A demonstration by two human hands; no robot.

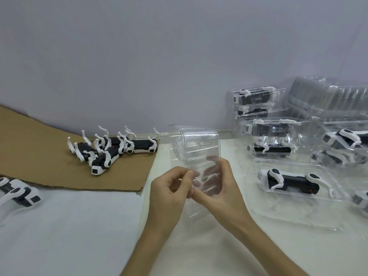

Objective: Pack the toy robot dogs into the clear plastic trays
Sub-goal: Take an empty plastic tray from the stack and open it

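Bench (79,226): a white surface across the whole lower view, against a pale wall.
Cardboard sheet (39,152): brown, lying flat on the left half of the bench, with its near corner just left of the hands.
Empty tray stack (328,96): clear trays piled at the back right, against the wall.
Packed trays (278,214): several clear plastic trays on the right of the bench, each with a black-and-white toy robot dog in it. The nearest packed dog (288,182) lies on its side.
Held tray (197,144): clear plastic, raised off the bench at the centre and standing on end. Whether it is one tray or several nested cannot be told.
Loose dogs (111,150): a small heap on the cardboard's far end, legs up, well apart from the packed trays.
Single dog (18,194): on the bench at the left edge, partly cut off.
Right hand (225,188): curled round the held tray's lower end, with its fingers visible through the plastic behind it and its thumb in front.
Left hand (169,194): thumb and forefinger pinch the tray's near left edge.
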